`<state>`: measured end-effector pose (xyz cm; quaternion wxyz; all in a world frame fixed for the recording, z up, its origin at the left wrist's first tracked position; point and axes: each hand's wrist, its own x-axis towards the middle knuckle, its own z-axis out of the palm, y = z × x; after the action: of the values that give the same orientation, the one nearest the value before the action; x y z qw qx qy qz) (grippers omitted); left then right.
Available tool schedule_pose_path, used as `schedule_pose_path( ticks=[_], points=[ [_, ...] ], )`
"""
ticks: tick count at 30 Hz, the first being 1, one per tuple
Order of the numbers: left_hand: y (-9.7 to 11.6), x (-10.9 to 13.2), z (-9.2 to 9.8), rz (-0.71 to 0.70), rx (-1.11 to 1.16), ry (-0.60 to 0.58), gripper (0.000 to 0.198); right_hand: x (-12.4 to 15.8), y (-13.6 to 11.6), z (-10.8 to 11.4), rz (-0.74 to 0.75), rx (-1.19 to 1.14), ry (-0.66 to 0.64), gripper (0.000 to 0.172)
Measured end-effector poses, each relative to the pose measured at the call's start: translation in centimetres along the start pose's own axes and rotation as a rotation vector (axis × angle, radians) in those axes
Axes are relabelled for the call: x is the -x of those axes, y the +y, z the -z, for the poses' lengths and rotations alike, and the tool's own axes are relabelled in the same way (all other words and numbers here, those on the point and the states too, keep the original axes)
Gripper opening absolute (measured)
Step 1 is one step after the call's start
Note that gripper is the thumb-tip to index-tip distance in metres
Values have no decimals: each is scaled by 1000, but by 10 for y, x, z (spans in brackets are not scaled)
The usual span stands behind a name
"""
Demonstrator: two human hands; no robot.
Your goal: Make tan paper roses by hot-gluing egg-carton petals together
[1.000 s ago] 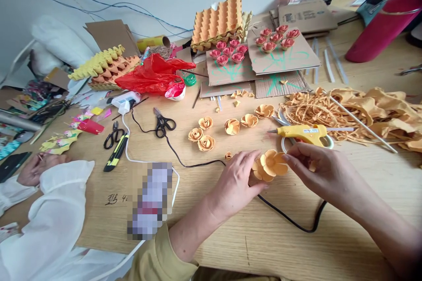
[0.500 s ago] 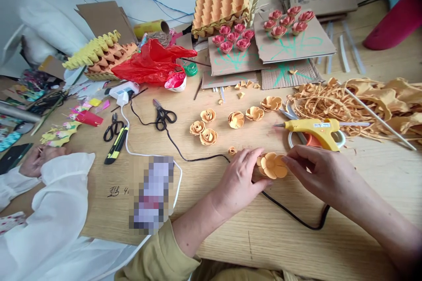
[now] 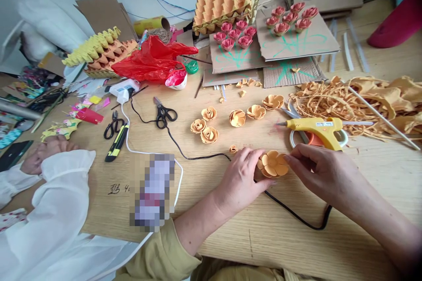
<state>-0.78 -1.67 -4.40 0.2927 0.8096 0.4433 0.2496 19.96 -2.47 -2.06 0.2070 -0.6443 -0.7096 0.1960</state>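
Observation:
Between my two hands is an orange flower (image 3: 272, 163) with several cupped petals, like egg-carton pulp. My left hand (image 3: 242, 173) is closed around its left side, thumb below and fingers above. The fingertips of my right hand (image 3: 306, 164) pinch a petal on its right edge. A small rolled bud (image 3: 233, 149) lies just beyond my left fingers. Farther off sit several similar orange flowers (image 3: 237, 118), some with coiled centres. The yellow glue gun (image 3: 325, 129) rests beyond my right hand, on top of orange-and-white-handled scissors (image 3: 343, 140).
Orange pulp scraps (image 3: 319, 101) are heaped at right. Pink flowers (image 3: 234, 34) stand on cardboard (image 3: 298, 46) at the back, beside egg trays (image 3: 222, 0). Black scissors (image 3: 165, 115), a utility knife (image 3: 117, 142) and cables lie left. Another person's hands (image 3: 49, 151) rest at far left.
My hands keep nearly the same hold on the orange flower, with only a slight shift. The view has tilted slightly. At far left, the other person's hands have come together.

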Motion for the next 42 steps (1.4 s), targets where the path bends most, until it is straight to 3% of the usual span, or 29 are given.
schedule_pose_path(
  ticks=[16, 31, 42],
  points=[
    [2, 1, -6, 48, -59, -8, 67, 1, -1, -5, -98, 42, -61, 33],
    [3, 1, -8, 33, -67, 18, 63, 3, -2, -6, 11, 56, -28, 34],
    [5, 0, -7, 47, -49, 13, 60, 3, -5, -6, -9, 80, -59, 33]
  ],
)
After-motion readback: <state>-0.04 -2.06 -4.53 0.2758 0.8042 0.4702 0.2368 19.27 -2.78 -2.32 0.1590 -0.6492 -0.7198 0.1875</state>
